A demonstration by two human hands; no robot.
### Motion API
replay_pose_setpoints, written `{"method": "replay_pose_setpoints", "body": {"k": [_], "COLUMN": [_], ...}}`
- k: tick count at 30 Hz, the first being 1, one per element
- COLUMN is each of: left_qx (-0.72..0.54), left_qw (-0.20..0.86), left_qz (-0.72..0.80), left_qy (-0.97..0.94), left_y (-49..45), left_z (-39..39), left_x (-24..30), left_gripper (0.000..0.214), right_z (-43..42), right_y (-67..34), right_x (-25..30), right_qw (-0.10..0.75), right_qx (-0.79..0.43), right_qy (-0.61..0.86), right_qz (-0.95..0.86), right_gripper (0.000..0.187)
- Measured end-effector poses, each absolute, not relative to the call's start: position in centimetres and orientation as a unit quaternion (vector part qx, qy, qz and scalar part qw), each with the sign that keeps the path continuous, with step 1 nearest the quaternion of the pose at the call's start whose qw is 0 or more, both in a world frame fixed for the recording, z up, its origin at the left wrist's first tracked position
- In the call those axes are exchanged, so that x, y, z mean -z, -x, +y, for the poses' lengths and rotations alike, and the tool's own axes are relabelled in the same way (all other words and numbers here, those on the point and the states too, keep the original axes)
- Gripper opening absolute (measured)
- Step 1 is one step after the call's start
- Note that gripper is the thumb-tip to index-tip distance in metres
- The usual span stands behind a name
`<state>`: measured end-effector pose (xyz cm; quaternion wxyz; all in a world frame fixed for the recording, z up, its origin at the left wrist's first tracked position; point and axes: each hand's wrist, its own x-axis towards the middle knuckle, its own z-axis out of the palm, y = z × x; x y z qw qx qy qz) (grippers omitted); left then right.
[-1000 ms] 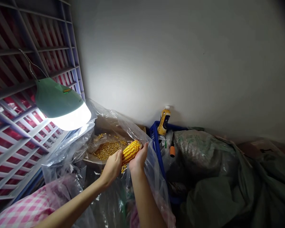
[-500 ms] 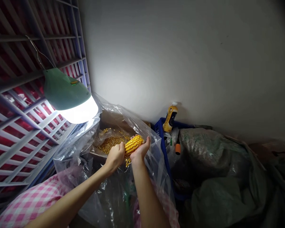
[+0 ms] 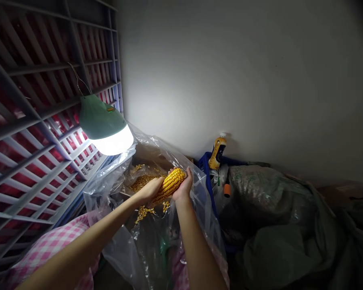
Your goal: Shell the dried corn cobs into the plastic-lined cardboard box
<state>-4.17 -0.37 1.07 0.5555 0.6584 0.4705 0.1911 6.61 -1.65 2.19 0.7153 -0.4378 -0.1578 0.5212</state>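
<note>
The person's left hand (image 3: 150, 190) and right hand (image 3: 183, 187) are holding a yellow corn cob (image 3: 170, 184) between them, above the open mouth of a clear plastic bag (image 3: 115, 241). The left fingers (image 3: 159, 182) are closing around the lower end of the cob, and the right fingers (image 3: 188, 175) are curling around its upper end, so both hands are gripping it firmly. This two-hand hold seems to keep the cob steady over the bag. Loose kernels (image 3: 143, 213) are lying or dropping just below the hands, against the plastic, and the bag seems placed there to catch them. Under the cob, a pile of kernels (image 3: 143, 182) is resting inside the bag, and a cardboard box (image 3: 148, 151) is showing behind the plastic. A pink checked cloth (image 3: 48, 241) is covering the person's lap area at the lower left. A green lamp (image 3: 101, 120) is hanging on a wire from a lattice crate (image 3: 33, 161), and it is shining toward the hands. Farther right, a blue crate (image 3: 204, 165) is standing by a bottle of yellow drink (image 3: 217, 151) and a bulging green sack (image 3: 269, 193), all near a grey wall (image 3: 230, 72).
</note>
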Motion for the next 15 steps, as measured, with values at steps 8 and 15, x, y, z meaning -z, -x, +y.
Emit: {"method": "replay_pose_setpoints", "body": {"k": [8,15], "left_qx": [-0.255,-0.275], "left_qw": [0.521,0.366], "left_qz": [0.529,0.479], "left_qy": [-0.619,-0.749], "left_y": [3.7,3.6], "left_z": [-1.3,-2.4], "left_x": [-1.0,-0.8], "left_gripper": [0.041,0.038], "right_z": [-2.6,-2.9], "right_y": [-7.1,-6.4], "right_x": [-2.8,-2.2], "right_qw": [0.681,0.713], "right_qx": [-0.515,-0.529], "right_qy": [0.507,0.455], "right_qz": [-0.123,-0.071], "right_gripper": [0.046,0.042]}}
